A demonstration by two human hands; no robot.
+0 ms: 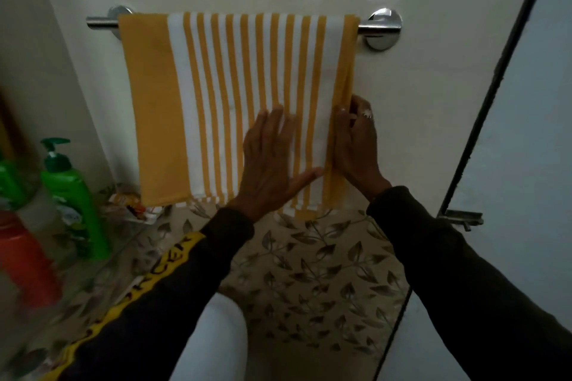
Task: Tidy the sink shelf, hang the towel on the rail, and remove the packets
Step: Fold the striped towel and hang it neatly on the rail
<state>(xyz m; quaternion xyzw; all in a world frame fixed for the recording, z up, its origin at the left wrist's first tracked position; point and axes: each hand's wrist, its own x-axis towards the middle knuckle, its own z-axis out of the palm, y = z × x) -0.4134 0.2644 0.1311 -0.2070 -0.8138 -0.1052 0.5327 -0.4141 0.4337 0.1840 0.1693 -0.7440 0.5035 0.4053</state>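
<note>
Head view shows the yellow-and-white striped cloth towel (pixel 216 96) draped flat over the chrome metal rail (pixel 380 28) on the glossy cream wall. Left hand (pixel 272 161) lies on the towel's lower part, fingers straight and spread. Right hand (pixel 356 139) pinches the towel's right yellow edge. Left of the towel stands a green pump bottle (pixel 72 195).

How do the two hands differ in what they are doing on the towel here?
The left hand lies flat with its fingers spread straight on the striped front of the towel; the right hand has its fingers curled, pinching the towel's yellow right edge. The left hand sits further in from that edge, the right hand beside it against the wall. Both touch the towel's lower half, which hangs over the rail.
</note>
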